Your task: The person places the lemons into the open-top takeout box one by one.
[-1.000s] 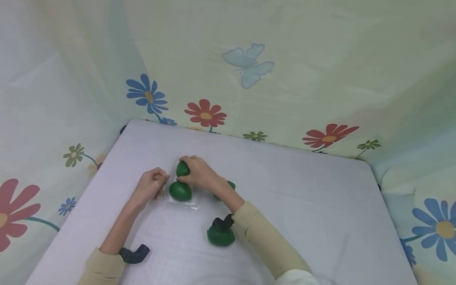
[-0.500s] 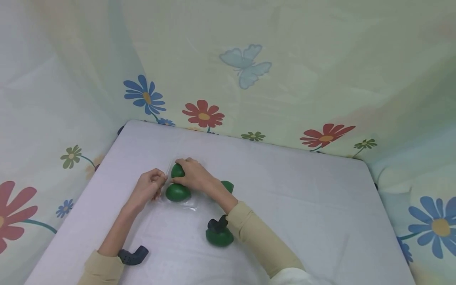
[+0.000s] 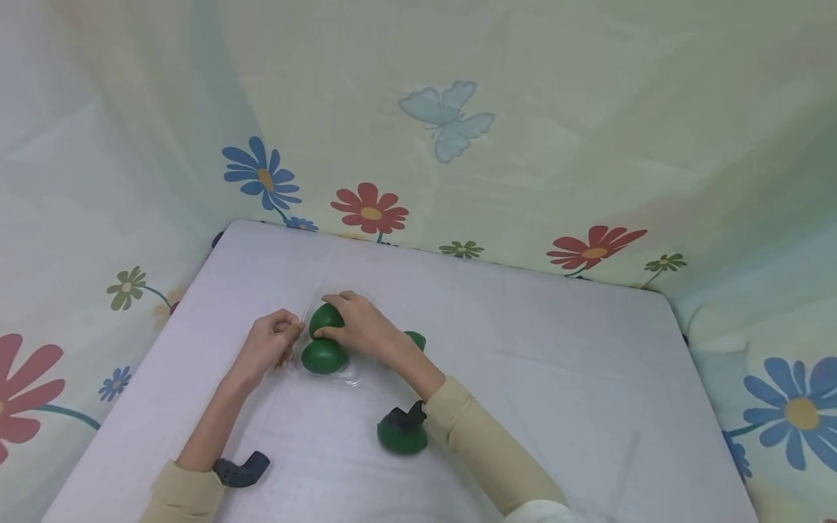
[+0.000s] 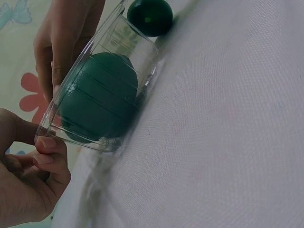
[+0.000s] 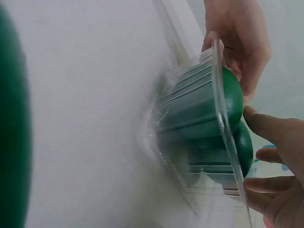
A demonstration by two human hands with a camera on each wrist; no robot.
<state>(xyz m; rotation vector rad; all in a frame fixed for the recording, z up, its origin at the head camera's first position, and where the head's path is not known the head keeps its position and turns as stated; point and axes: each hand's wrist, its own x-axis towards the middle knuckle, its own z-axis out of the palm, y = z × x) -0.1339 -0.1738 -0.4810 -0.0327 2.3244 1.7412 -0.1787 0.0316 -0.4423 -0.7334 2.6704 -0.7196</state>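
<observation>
A clear plastic tray (image 3: 349, 378) stands on the left part of the table and holds two smooth green lemon-shaped fruits. My left hand (image 3: 267, 345) pinches the left rim of the tray between thumb and curled fingers, as the left wrist view shows. Over the tray, my right hand (image 3: 366, 327) holds the far fruit (image 3: 325, 319), its thumb on the near side and its fingers on the far side. The near fruit (image 3: 325, 357) lies against the far one. In the right wrist view both fruits bulge above the rim (image 5: 223, 114).
Another green fruit (image 3: 416, 339) lies right of the tray, partly behind my right forearm. One more (image 3: 402, 442) is nearer me, partly covered by the dark wrist device (image 3: 407, 418). The white table (image 3: 556, 385) ends at a flowered cloth backdrop.
The far fruit has shifted slightly toward me, against the near one, and more of it shows. My right hand moved with it. The left hand stays at the tray's rim.
</observation>
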